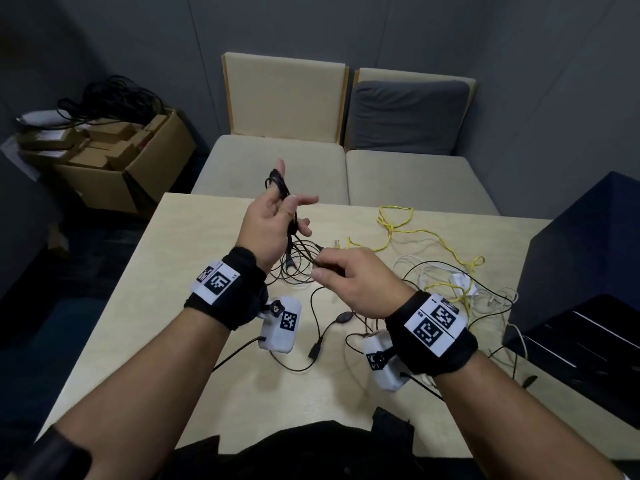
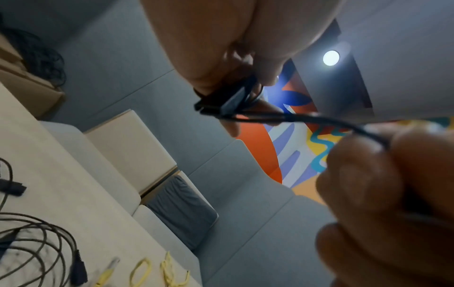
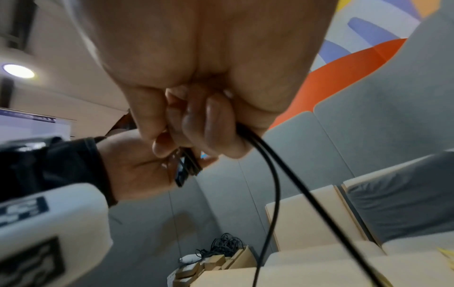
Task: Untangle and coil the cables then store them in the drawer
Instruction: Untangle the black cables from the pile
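Note:
My left hand [image 1: 273,216] is raised over the far part of the pale table [image 1: 138,306]. Turns of a thin black cable [image 1: 282,188] are wound round its fingers; in the left wrist view the left hand [image 2: 221,48] grips those black cable [image 2: 258,116] loops. My right hand [image 1: 346,275] pinches the same cable a little nearer to me, and the right hand [image 3: 196,87] shows the black cable [image 3: 272,174] hanging down from its fingers. More loops of it [image 1: 298,268] lie on the table. A yellow cable [image 1: 415,233] and a white cable [image 1: 450,278] lie tangled at the right.
A dark drawer unit [image 1: 571,258] stands at the table's right edge. Another black cable with an inline pod [image 1: 343,318] and a plug [image 1: 314,351] lies near me. A beige sofa [image 1: 311,168] is behind the table, and a cardboard box [image 1: 114,161] with cables sits at left.

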Demonstrator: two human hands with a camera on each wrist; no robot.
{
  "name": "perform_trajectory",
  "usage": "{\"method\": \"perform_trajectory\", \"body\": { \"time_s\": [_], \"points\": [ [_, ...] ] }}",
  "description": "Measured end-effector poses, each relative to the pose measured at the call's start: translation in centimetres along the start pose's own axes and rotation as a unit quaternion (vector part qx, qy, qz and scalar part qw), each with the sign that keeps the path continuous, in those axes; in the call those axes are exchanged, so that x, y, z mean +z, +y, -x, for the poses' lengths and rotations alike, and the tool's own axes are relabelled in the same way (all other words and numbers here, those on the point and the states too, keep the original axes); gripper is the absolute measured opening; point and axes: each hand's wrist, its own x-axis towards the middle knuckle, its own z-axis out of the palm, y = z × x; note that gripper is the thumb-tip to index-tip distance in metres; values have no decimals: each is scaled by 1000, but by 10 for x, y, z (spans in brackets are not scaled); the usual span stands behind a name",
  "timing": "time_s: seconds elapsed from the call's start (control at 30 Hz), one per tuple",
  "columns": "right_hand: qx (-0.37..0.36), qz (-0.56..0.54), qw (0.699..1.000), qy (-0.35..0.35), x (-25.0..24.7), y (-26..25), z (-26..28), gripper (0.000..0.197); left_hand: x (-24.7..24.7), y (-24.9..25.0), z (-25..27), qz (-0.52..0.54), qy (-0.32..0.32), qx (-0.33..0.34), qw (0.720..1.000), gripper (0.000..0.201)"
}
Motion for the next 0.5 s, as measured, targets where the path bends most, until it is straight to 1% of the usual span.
{"method": "perform_trajectory", "body": {
  "time_s": [0.1, 0.17, 0.2, 0.27, 0.3, 0.4, 0.5],
  "points": [
    [-28, 23, 999, 12, -8, -6, -4, 19, 4, -4, 1, -66, -39, -1, 997, 54],
    [-40, 24, 998, 45, -17, -7, -10, 12, 4, -7, 4, -121, -102, -13, 987, 49],
    [-48, 25, 997, 60, -22, -7, -13, 11, 4, -8, 6, -142, -131, -22, 981, 44],
    [-66, 33, 994, 78, -32, -6, -21, 11, 5, -6, 11, -157, -166, -32, 973, 24],
    [-72, 41, 993, 86, -36, -6, -23, 11, 6, -4, 13, -162, -169, -35, 972, 23],
    [-66, 59, 991, 100, -45, -3, -30, 16, 8, 2, 15, -136, -175, -55, 974, 37],
    [-54, 55, 990, 118, -51, 0, -37, 16, 12, 9, 18, -104, -217, -63, 969, 49]
  ]
}}
